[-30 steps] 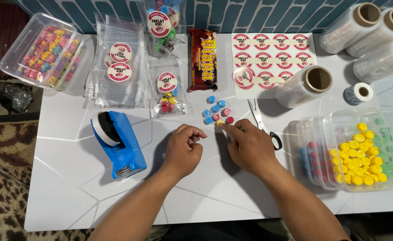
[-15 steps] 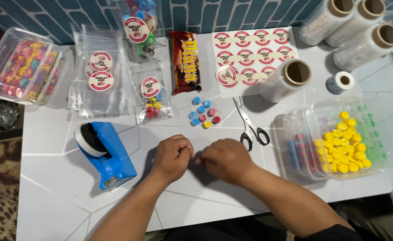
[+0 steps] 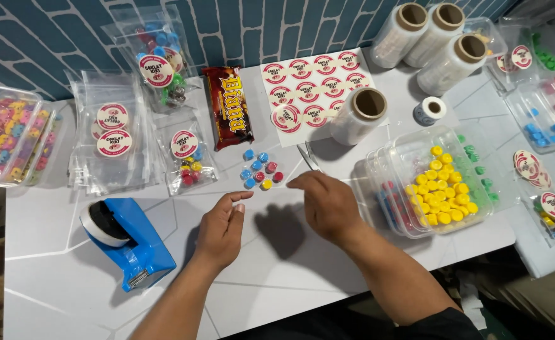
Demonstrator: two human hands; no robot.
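My left hand (image 3: 222,228) hovers over the white table (image 3: 69,296), turned on its side, fingers loosely apart and holding nothing. My right hand (image 3: 329,203) is palm down a little to its right, fingers stretched toward the left, also empty. Just beyond both hands lies a small cluster of blue, red and yellow candies (image 3: 260,171). The scissors (image 3: 307,157) lie behind my right hand, mostly hidden by it.
A blue tape dispenser (image 3: 126,242) stands at the left. Behind are stickered clear bags (image 3: 110,138), a small filled bag (image 3: 186,160), a brown chocolate pack (image 3: 228,107), a sticker sheet (image 3: 312,88) and film rolls (image 3: 359,116). A clear tub with yellow candies (image 3: 441,189) sits right.
My hands were pressed together with fingers closed over the table's middle; they have now drawn apart and opened. The view has shifted slightly.
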